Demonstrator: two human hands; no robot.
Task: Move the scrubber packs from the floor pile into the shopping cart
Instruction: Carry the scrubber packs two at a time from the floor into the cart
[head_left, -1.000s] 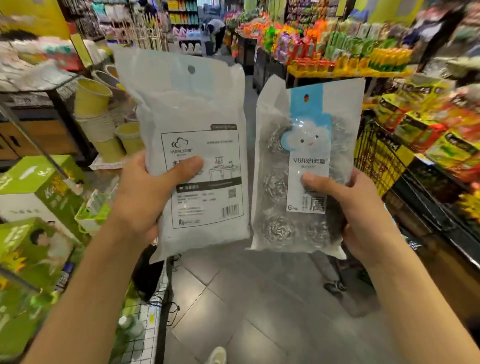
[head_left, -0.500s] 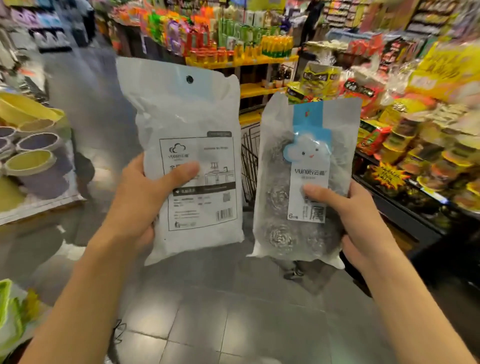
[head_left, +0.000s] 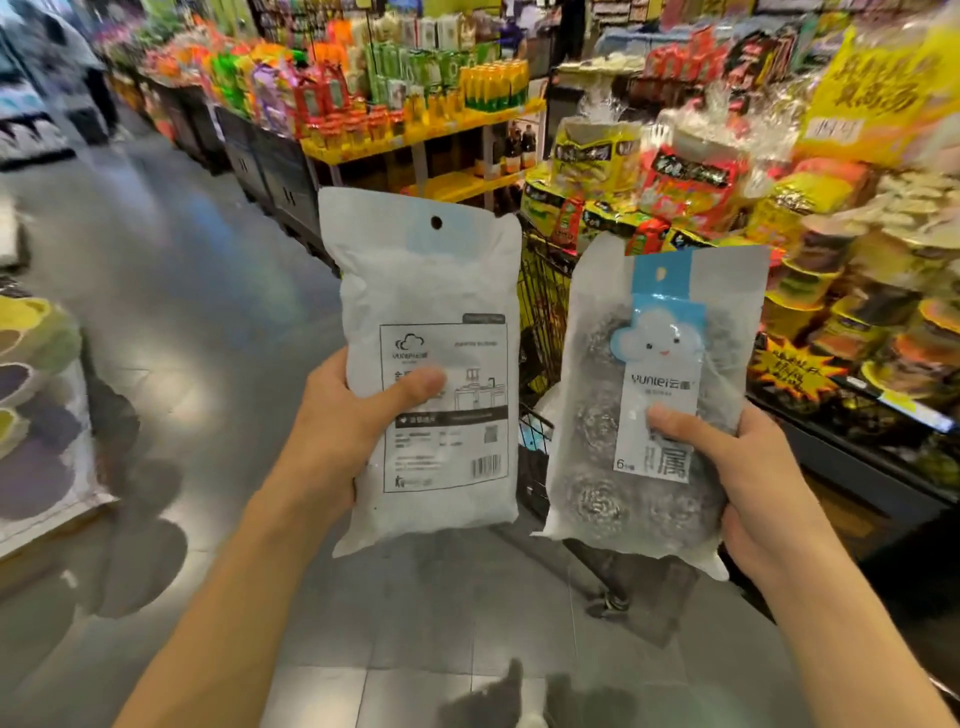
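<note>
I hold two scrubber packs upright in front of me. My left hand (head_left: 343, 436) grips a white pack (head_left: 426, 291) with its printed back side facing me, thumb across the label. My right hand (head_left: 753, 483) grips a clear pack (head_left: 613, 467) of steel-wool scrubbers with a blue cloud label, thumb on the front. The black wire shopping cart (head_left: 540, 312) stands just behind the two packs, mostly hidden by them. The floor pile is out of view.
Shelves of colourful snack packs and cup noodles (head_left: 831, 291) run along the right. A yellow shelf with bottles (head_left: 431, 130) stands behind the cart. Stacked plastic basins (head_left: 31, 395) sit at the left. Grey tiled floor (head_left: 208, 291) stretches ahead on the left.
My view has swung to the right: the basins slid to the left edge and the snack shelves and cart came toward the centre. Both hands kept their hold on the packs.
</note>
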